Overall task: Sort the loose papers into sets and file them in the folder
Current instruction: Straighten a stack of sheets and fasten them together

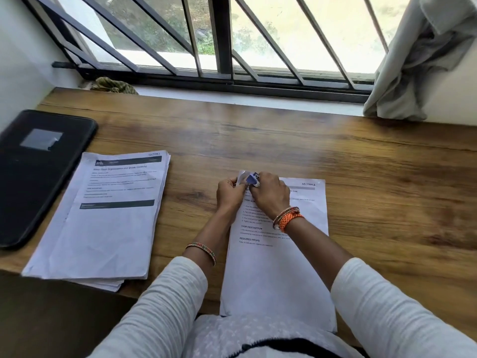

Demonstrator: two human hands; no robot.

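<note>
Both hands meet at the top left corner of the paper set (278, 257) lying straight in front of me on the desk (361, 177). Left hand (229, 193) pinches that corner, fingers curled, w/ the corner lifted and bent up off the desk. Right hand (271, 195) is curled round a small blue stapler (252, 179), its mouth at the lifted corner, just touching or closing on it; can't tell which. Rest of the set lies flat, bottom edge hanging over the near desk edge toward my lap. Top sheet reads "SECTION 1" at its top right, w/ headings below partly covered by my wrists.

Well left of the left hand: a thicker stack of papers (103, 223), slightly fanned, top sheet printed w/ dark bars, near corner overhanging the desk edge. Further left again, just beside that stack, the black folder (38, 177), closed, lying flat, w/ a clear label pocket on its cover.

Beyond both hands: bare wood, then the window sill and barred window (224, 37). Grey curtain (423, 60) bunched far right of the right hand. Bangles on both wrists, orange band (290, 219) on the right; white sleeves.
</note>
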